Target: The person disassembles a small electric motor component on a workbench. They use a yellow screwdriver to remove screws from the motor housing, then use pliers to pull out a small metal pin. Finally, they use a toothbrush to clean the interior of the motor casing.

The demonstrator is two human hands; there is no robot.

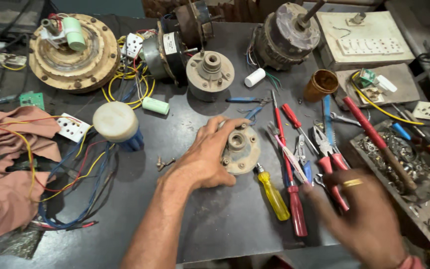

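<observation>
My left hand [202,157] rests on a round grey motor end cover [241,149] lying flat in the middle of the dark table [225,224], fingers curled over its left rim. My right hand [362,219], blurred and wearing a gold ring, hovers with fingers spread over a row of tools: a yellow-handled screwdriver [273,194], red-handled screwdrivers [294,199] and red-handled pliers [330,159]. It is touching or just above the pliers handles; nothing is clearly held.
Several fan motors [285,35] and a large round rotor plate [73,52] stand at the back. Tangled wires [75,174] and a pink cloth [6,174] lie left. A tray of screws [409,169] sits right, with a brown cup [320,84] and white capacitors [117,122].
</observation>
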